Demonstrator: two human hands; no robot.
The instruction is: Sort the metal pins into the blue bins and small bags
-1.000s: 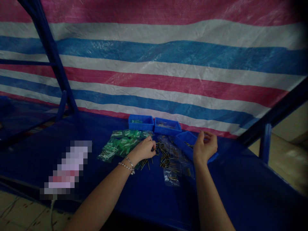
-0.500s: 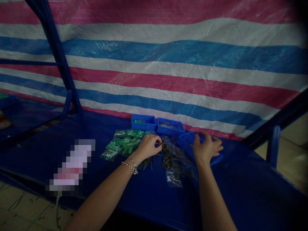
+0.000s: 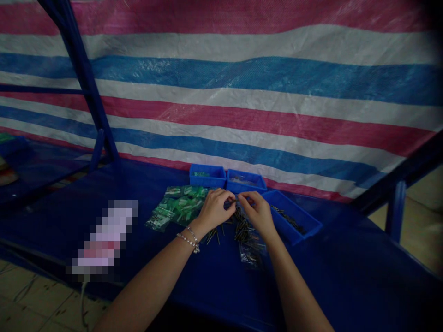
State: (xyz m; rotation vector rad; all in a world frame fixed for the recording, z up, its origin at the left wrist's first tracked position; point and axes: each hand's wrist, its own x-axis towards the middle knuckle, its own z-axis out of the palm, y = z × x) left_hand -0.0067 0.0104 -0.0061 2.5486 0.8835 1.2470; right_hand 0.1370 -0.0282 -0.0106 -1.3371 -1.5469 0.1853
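Observation:
My left hand (image 3: 216, 210) and my right hand (image 3: 256, 213) meet above a loose heap of thin brass pins (image 3: 244, 233), their fingertips pinching a thin pin (image 3: 231, 201) between them. Clear plastic bags (image 3: 249, 256) lie under and around the heap. To the left of my left hand are green-printed packets (image 3: 178, 206). A shallow blue plastic bin (image 3: 292, 217) with several dark pins in it sits tilted just right of my right hand. A beaded bracelet (image 3: 189, 240) circles my left wrist.
Two more blue bins (image 3: 207, 176) stand at the back edge of the blue-covered table (image 3: 339, 272). A pixelated long object (image 3: 105, 237) lies at the left. A striped tarpaulin (image 3: 221, 106) and blue metal posts (image 3: 85, 78) rise behind.
My right hand has moved left from the blue bin to my left hand, uncovering the bin. My left hand has shifted slightly right.

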